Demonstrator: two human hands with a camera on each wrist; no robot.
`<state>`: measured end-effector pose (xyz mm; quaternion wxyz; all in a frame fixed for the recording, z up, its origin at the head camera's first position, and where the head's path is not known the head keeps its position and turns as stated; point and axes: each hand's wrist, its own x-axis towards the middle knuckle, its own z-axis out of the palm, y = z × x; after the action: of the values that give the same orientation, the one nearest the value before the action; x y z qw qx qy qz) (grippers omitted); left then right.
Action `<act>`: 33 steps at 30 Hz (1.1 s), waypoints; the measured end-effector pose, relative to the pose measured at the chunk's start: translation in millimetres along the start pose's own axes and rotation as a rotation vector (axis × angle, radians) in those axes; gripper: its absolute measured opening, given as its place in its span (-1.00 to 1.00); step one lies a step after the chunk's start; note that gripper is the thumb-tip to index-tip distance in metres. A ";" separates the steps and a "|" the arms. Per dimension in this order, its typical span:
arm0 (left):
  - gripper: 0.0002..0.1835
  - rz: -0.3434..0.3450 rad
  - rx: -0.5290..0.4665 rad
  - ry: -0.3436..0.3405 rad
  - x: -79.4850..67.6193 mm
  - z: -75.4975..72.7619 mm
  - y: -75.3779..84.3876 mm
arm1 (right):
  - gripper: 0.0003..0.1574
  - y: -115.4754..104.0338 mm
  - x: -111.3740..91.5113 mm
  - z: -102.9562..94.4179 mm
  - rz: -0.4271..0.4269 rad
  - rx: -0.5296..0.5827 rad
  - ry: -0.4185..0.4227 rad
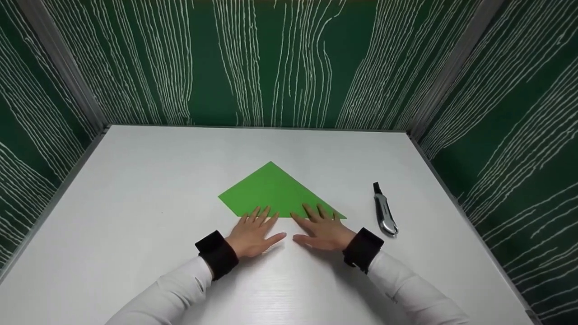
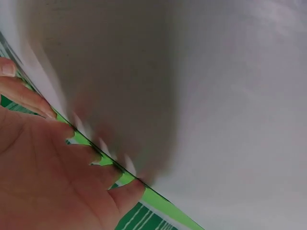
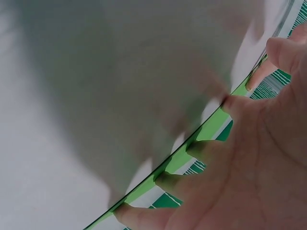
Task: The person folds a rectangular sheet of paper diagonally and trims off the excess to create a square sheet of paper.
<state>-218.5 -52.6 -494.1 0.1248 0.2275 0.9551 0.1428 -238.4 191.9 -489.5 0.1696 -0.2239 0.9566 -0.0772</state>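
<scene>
A sheet of green paper [image 1: 271, 189], its straight near edge running left to right and one corner pointing away, lies flat on the white table. My left hand [image 1: 255, 234] spreads its straight fingers over the near edge, left of the middle. To the right, my right hand [image 1: 325, 232] rests its spread fingertips along the same edge. Both thumbs point inward over bare table, apart from each other. In the left wrist view, the fingers [image 2: 129, 191] meet the green edge; the right wrist view shows the other fingers [image 3: 177, 184] along it too.
A utility knife [image 1: 385, 212] with a dark and silver body lies on the white table [image 1: 135, 189] right of the paper. Green panels with white wavy lines [image 1: 307, 58] rise behind the table and at both sides, joined by grey corner posts [image 1: 456, 63].
</scene>
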 end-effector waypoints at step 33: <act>-0.12 -0.066 0.205 0.120 18.0 -9.9 -6.2 | -0.14 -8.8 -4.9 -4.3 -0.043 -0.079 0.054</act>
<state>-239.5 -51.6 -490.0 0.0483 0.1985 0.9774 0.0536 -232.3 186.7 -482.1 0.1330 -0.2486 0.9582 -0.0489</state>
